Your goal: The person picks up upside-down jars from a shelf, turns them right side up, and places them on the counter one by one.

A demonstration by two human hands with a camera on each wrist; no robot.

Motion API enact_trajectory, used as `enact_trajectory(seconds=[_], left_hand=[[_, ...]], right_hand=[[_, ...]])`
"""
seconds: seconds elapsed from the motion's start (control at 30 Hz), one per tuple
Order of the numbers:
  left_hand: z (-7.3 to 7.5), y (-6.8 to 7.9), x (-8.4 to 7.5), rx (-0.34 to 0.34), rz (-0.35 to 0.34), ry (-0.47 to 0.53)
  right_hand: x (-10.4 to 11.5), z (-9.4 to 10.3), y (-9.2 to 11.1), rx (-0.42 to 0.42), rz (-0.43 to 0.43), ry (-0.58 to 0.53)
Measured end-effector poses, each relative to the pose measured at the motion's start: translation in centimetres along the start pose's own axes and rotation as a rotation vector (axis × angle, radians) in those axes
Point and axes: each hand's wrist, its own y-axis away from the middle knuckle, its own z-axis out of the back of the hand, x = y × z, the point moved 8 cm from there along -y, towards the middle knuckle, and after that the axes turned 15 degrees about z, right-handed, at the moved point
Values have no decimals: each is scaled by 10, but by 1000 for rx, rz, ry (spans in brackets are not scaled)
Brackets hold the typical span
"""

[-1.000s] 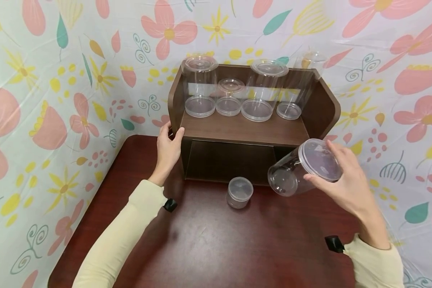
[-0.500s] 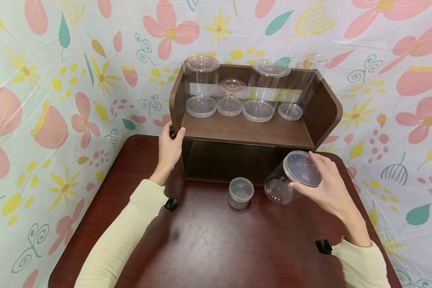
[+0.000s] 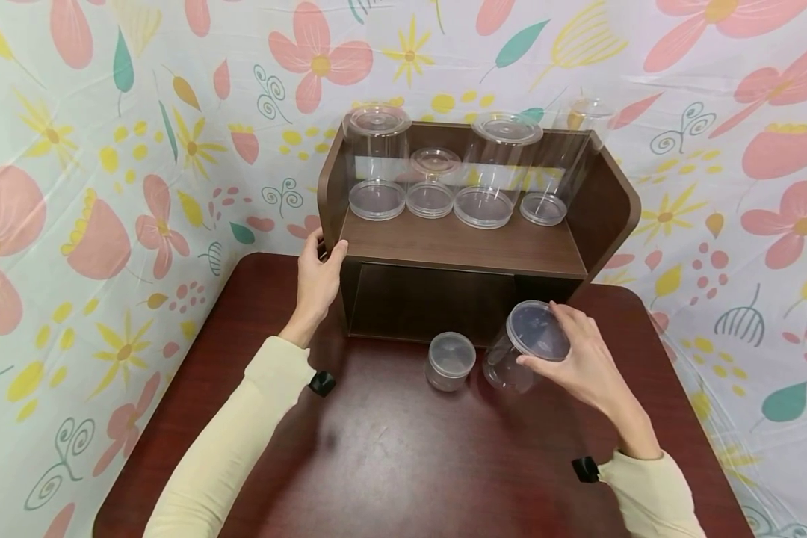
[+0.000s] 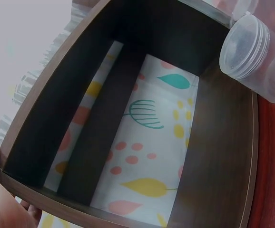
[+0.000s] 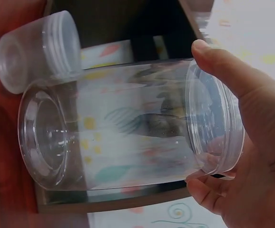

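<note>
My right hand grips a tall clear plastic jar by its lidded end, thumb and fingers around the lid. The jar's base is low over the table, close to the right of a small lidded jar. In the right wrist view that small jar shows beside the tall one. My left hand holds the left side panel of a dark brown two-tier shelf, thumb on the front edge. Its fingers are partly hidden behind the panel.
Several clear jars stand upside down on the upper tier, among them a tall left jar, a short jar and a slim right jar. The lower compartment has an open back. Flowered cloth hangs behind the reddish-brown table.
My right hand has brought the tall jar left and down, from beside the shelf's right end to the table near the small jar, turning it more upright. The left hand stays on the shelf.
</note>
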Motion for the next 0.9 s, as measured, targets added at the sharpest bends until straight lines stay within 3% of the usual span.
enact_trajectory(seconds=[0.5,0.9], left_hand=[[1,-1,0,-5,-1,9],[1,-2,1,-5,-3,5]], right_hand=[[-9,-35,8,32,-28,-6],[-9,-49,9,48,-26,-9]])
